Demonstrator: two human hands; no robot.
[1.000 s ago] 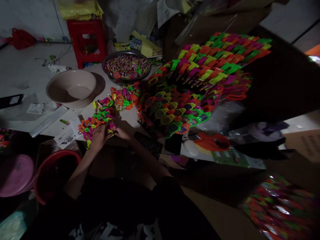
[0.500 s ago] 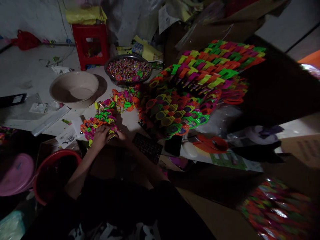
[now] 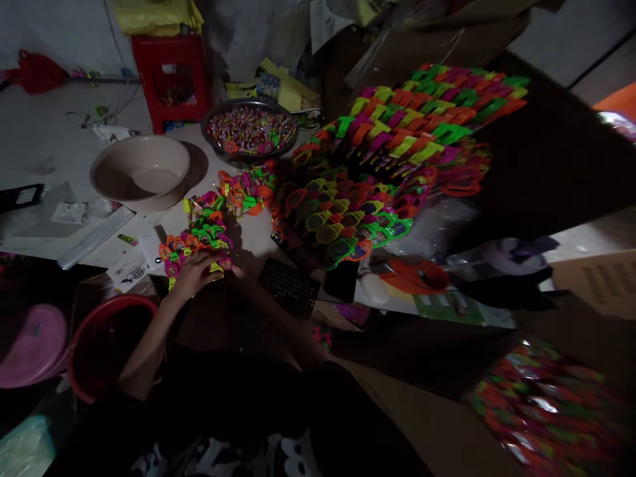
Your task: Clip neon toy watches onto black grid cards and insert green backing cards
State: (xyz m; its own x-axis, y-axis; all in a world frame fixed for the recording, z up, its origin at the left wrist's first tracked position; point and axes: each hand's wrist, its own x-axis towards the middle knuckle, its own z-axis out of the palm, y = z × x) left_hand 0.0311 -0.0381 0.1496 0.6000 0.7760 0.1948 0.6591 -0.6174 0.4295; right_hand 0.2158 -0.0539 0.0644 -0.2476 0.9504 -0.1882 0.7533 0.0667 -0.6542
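A block of bright plastic toy watches (image 3: 191, 244), in orange, green, pink and yellow rows, lies at the table's front edge. My left hand (image 3: 195, 270) is curled over the near side of the block, its fingers closed on the toy watches. Just right of the block is my right hand (image 3: 239, 273), dark and smeared, so its fingers cannot be made out. A loose heap of similar colourful pieces (image 3: 246, 189) spreads behind the block. To the right stands a large stack of toy watches (image 3: 342, 215) in rows.
A beige basin (image 3: 142, 173) and a metal bowl (image 3: 251, 129) of small wrapped pieces stand behind. A red stool (image 3: 144, 79) is at the back. A dark keyboard-like panel (image 3: 288, 286) lies right of my hands. A red bucket (image 3: 82, 354) stands below left.
My right hand has drawn slightly away from the block's right edge. My left hand stays on the block. The whole view has shifted a little.
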